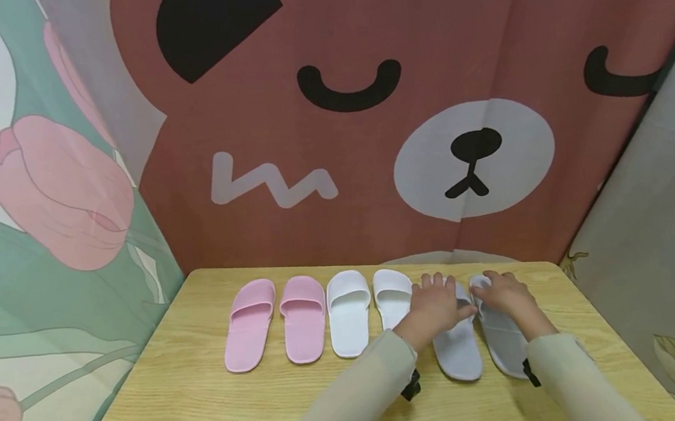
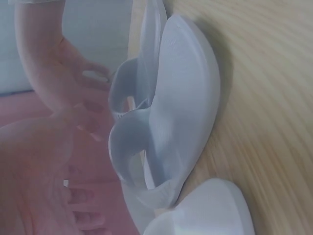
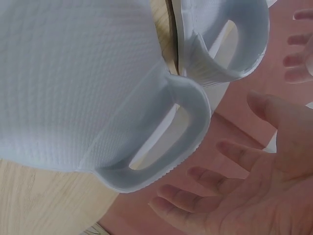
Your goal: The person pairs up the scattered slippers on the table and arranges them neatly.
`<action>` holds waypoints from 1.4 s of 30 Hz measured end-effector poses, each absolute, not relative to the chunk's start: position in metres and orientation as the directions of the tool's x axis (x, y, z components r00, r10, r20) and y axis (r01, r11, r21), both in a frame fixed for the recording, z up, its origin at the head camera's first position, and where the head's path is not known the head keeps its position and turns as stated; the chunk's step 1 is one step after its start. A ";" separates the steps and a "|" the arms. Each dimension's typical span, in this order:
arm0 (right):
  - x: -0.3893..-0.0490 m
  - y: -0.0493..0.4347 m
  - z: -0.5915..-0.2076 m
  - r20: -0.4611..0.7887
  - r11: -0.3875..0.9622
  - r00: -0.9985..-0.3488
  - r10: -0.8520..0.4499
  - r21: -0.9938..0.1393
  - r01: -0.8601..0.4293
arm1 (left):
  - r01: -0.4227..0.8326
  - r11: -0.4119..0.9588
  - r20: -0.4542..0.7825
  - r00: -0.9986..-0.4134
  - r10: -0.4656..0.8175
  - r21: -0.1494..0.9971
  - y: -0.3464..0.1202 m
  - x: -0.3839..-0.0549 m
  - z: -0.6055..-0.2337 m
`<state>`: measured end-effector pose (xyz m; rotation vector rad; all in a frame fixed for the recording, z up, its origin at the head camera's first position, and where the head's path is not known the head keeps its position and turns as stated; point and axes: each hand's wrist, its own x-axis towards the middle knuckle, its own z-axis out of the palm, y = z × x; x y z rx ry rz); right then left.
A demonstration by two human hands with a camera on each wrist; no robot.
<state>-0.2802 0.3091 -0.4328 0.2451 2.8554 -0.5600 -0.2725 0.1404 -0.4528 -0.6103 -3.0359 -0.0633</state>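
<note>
Two grey slippers stand side by side toward the right of the table: the left grey slipper (image 1: pixel 459 352) and the right grey slipper (image 1: pixel 501 334). My left hand (image 1: pixel 436 303) is over the strap of the left one, fingers spread. Above the other slipper's strap is my right hand (image 1: pixel 505 294), fingers extended. In the left wrist view, a gap shows between my left palm (image 2: pixel 34 181) and the grey strap (image 2: pixel 129 139). The right wrist view shows my right fingers straight and apart from the right slipper's strap (image 3: pixel 188 132). Neither hand grips anything.
Left of the grey pair are a white pair, a left white slipper (image 1: pixel 349 319) and a right one (image 1: pixel 391 294) partly behind my left hand, then two pink slippers (image 1: pixel 251 333). The wooden table (image 1: pixel 211 416) meets a bear-printed curtain (image 1: pixel 369 221) at its back edge.
</note>
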 end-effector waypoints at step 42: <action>-0.255 0.280 -0.433 -0.102 0.930 -0.994 0.047 -0.359 0.080 | 0.390 0.920 0.116 -0.917 0.382 0.050 0.058 -0.260 -0.442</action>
